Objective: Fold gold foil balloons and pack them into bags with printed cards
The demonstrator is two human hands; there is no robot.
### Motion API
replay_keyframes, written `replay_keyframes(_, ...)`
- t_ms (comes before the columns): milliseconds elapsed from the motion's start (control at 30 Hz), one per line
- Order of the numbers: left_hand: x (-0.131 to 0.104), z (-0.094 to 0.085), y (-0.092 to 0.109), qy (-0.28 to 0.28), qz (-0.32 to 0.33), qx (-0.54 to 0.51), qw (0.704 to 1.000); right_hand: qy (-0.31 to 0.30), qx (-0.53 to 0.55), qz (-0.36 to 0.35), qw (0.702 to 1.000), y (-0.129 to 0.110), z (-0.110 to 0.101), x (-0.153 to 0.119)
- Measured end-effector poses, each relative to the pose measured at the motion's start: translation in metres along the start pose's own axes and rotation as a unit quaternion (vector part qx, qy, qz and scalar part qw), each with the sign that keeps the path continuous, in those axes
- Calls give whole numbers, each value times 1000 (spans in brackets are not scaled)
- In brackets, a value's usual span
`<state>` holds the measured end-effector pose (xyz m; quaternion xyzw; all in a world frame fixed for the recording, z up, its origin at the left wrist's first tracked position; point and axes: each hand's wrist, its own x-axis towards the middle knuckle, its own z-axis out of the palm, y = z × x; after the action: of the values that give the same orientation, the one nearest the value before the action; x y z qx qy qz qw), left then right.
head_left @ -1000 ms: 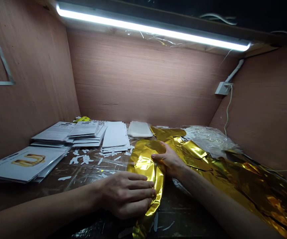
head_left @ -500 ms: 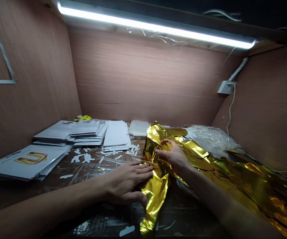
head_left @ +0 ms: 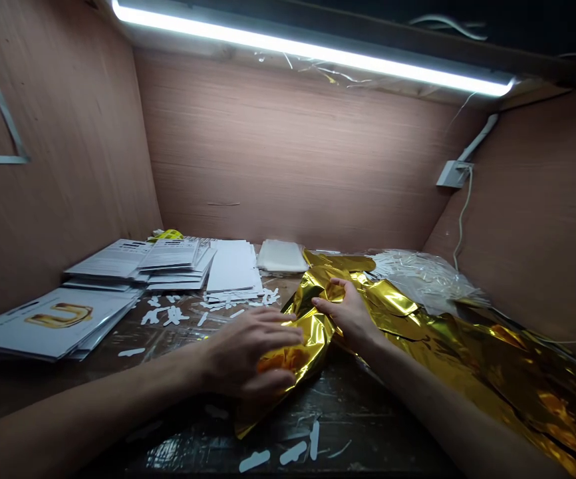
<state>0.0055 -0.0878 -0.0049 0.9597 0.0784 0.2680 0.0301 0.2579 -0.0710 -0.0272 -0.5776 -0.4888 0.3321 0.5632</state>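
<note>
On the dark glossy desk (head_left: 368, 419), a crumpled shiny gold-foil piece (head_left: 316, 336) lies between the left hand (head_left: 243, 349), fingers loosely spread, and the right hand (head_left: 354, 316), pinch unclear; uneven tugging could crease it.

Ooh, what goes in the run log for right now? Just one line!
left hand: spread over gold foil, contact unclear | right hand: at same foil, grip unclear | nearby: U-picture packet, white scraps
</note>
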Motion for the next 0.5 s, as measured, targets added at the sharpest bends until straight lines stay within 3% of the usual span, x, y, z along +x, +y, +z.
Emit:
replay_keyframes(67,0,5,5,-52,33,-61,996,-3,-4,1,1000,0,1,-2)
replay_keyframes(200,-4,12,2,-99,1,-82,992,-41,18,46,998,-3,2,0)
replay_keyframes(333,-7,12,-3,-85,8,-66,994,-16,50,97,994,-1,-4,10)
replay_keyframes(500,-6,12,2,-43,40,-35,998,20,29,56,998,7,-9,19)
